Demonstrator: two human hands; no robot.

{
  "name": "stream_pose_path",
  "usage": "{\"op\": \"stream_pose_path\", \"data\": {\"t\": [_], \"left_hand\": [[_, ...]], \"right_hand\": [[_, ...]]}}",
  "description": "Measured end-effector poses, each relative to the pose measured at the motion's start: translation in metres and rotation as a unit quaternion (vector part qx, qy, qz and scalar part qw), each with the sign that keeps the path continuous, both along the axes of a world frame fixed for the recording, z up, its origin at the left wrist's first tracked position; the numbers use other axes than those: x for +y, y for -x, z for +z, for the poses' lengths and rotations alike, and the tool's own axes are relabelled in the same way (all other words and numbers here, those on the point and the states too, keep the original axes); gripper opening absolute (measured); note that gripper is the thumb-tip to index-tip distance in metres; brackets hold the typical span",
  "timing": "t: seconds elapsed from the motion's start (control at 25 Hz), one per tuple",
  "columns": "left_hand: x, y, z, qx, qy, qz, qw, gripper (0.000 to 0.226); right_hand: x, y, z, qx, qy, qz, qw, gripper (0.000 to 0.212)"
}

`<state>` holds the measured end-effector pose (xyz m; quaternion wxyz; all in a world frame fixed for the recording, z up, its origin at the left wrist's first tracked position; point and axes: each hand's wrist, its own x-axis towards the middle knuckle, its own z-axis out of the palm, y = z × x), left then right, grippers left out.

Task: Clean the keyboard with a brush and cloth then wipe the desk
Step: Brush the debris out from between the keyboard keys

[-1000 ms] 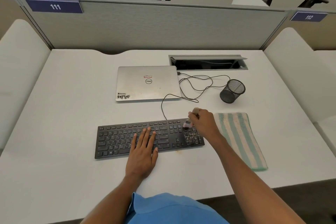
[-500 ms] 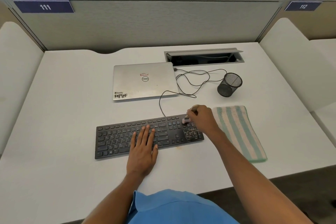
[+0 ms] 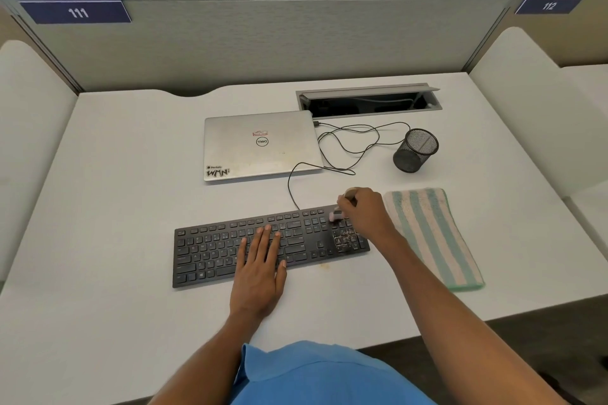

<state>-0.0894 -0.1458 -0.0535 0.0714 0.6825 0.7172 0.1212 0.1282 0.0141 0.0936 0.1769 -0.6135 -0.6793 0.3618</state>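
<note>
Your right hand (image 3: 363, 215) grips the brush (image 3: 336, 216), which has moved slightly toward the far corner of the keyboard (image 3: 210, 253). Your left hand (image 3: 260, 270) stays flat and open on the keys. Crumbs (image 3: 345, 238) remain below the right hand, so I think brushing continues.

Bare desk (image 3: 115, 207) left of keyboard (image 3: 210, 250)
</note>
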Motion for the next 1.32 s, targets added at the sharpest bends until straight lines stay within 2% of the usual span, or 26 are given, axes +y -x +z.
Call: {"op": "stream_pose_path", "data": {"t": [0.2,0.4,0.64,0.92,1.16,1.32], "left_hand": [[0.000,0.000,0.001,0.003,0.000,-0.001,1.000,0.064],[-0.001,0.000,0.000,0.001,0.003,-0.001,1.000,0.065],[0.000,-0.001,0.002,0.004,0.012,0.001,1.000,0.065],[0.000,0.000,0.001,0.010,0.016,0.000,1.000,0.065],[0.000,0.000,0.002,0.010,0.013,0.000,1.000,0.065],[0.000,0.000,0.001,0.007,0.009,-0.001,1.000,0.065]], "right_hand": [[0.001,0.001,-0.009,-0.006,0.025,0.026,0.999,0.031],[0.006,-0.011,-0.008,-0.049,-0.013,0.000,0.999,0.034],[0.007,0.003,-0.005,-0.006,0.028,0.026,0.999,0.030],[0.010,-0.029,-0.003,-0.011,-0.016,-0.057,0.998,0.030],[-0.010,0.006,-0.012,-0.003,0.031,0.038,0.999,0.029],[-0.010,-0.008,-0.014,-0.011,0.020,0.019,1.000,0.029]]}}
